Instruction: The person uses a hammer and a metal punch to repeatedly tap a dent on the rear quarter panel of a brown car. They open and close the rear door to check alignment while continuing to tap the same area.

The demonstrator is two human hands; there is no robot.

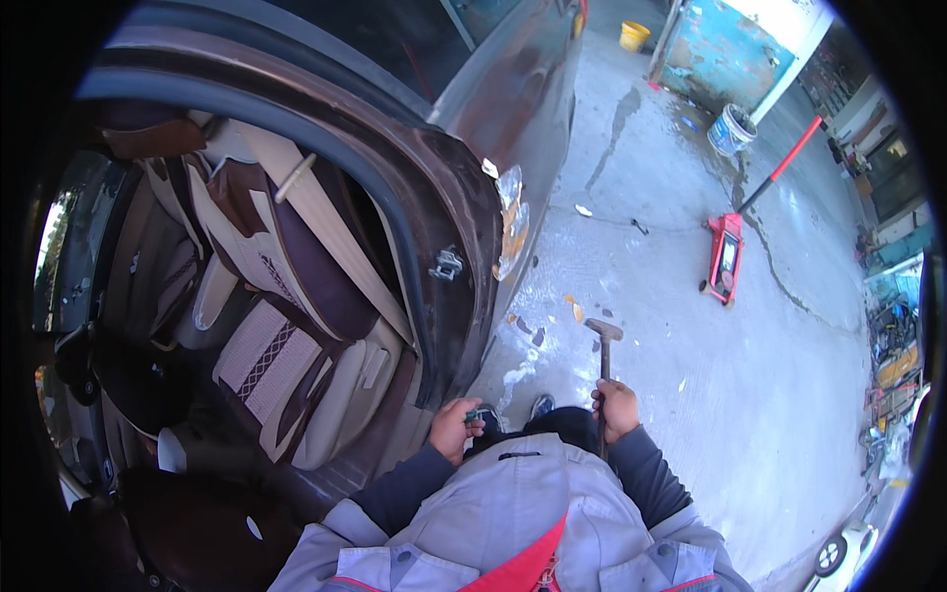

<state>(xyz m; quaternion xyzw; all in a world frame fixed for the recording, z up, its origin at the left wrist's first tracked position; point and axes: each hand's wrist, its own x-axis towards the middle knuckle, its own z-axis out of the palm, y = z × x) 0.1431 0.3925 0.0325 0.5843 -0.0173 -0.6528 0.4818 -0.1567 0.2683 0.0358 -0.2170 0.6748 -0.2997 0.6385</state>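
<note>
My right hand is closed around the handle of a hammer, whose head points up and away from me above the concrete floor. Close to the car's open doorway, my left hand grips a small green object; its kind is too small to tell. The brown car stands at my left. On its rear body edge, just past the door latch, is a patch of torn, whitish and tan material. Neither hand touches the car.
Inside the car is a beige and brown patterned seat with a pale seat belt. A red floor jack stands on the concrete at the right, its long handle raised. Beyond are a white bucket and a yellow bucket. Flakes litter the floor.
</note>
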